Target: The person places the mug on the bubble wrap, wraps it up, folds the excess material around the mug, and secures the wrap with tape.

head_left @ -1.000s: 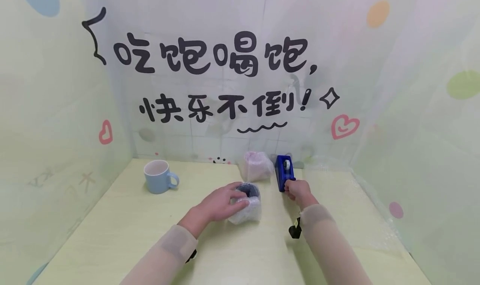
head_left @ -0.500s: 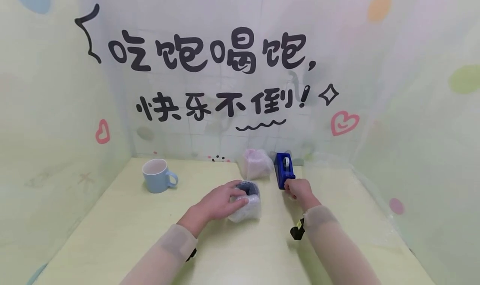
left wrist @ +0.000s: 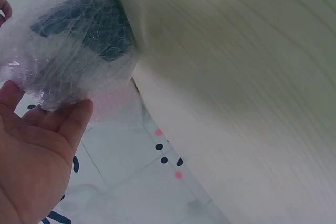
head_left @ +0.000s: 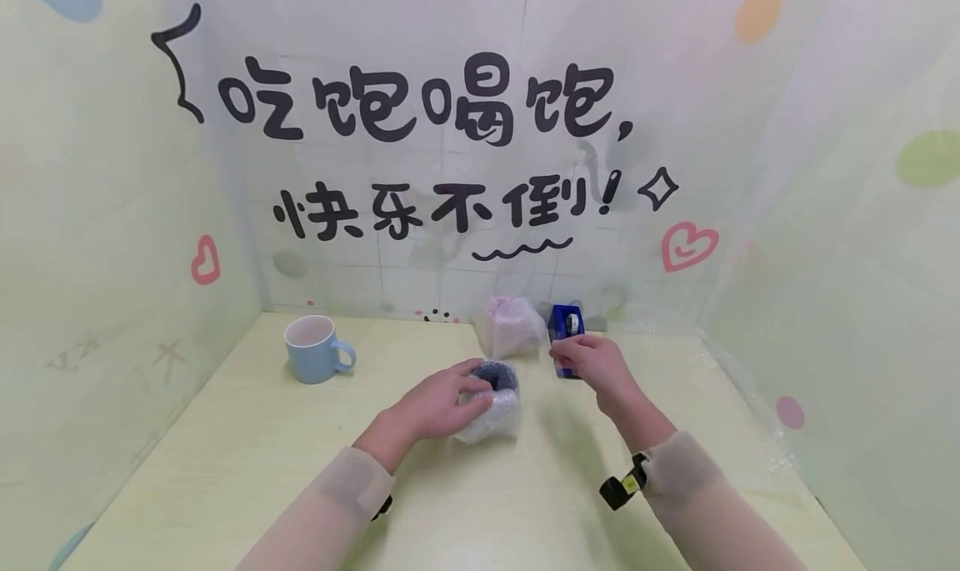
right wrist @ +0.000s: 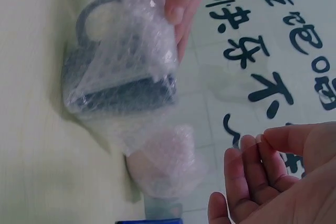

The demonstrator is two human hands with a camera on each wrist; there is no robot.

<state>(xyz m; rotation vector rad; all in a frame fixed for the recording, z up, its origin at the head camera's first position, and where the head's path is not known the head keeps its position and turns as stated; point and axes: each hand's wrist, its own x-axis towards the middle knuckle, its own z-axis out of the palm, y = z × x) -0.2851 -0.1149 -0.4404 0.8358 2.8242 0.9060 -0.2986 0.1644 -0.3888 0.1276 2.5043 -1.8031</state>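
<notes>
One left hand (head_left: 437,401): gripping the bubble-wrapped mug (head_left: 498,417)!
Right hand (head_left: 602,369): thumb meets fingertips, anything pinched, can't tell!
Tape dispenser (head_left: 561,323): two o'clock from that mug!

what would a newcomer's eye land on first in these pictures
Probably the big black lettering across the backdrop. Below it, near the middle, the left hand holds a bubble-wrapped dark mug, with the right hand by a blue tape dispenser. A light-blue mug stands off to the left.
</notes>
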